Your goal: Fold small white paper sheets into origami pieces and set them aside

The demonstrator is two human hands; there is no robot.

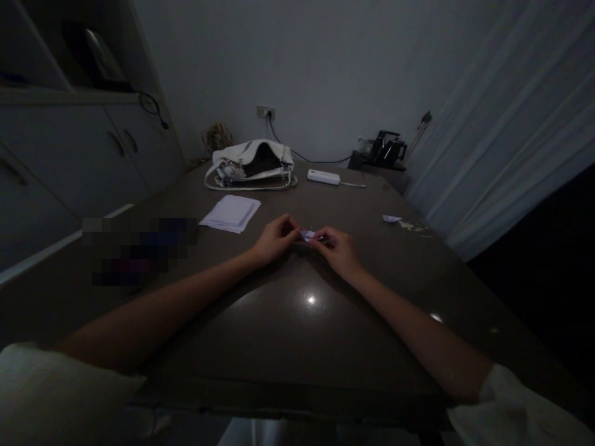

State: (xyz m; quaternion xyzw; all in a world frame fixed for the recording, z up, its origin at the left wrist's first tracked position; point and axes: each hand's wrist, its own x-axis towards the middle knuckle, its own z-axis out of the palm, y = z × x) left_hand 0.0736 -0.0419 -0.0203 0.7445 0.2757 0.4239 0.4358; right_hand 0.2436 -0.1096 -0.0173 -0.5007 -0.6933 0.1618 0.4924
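Between my two hands is a small folded piece of white paper, low over the middle of the dark table. My left hand pinches its left end between thumb and fingers. On the other end, my right hand has its thumb and fingertips closed in the same way. Fingers cover much of the paper, so its full shape is hidden. A stack of white paper sheets lies to the left of my left hand. Off to the right rests a small folded paper piece.
A white handbag sits at the back, with a white power bank and its short strap to its right. Small pale scraps lie near the right edge. A black kettle stands at the back right. A blurred dark patch covers something at left.
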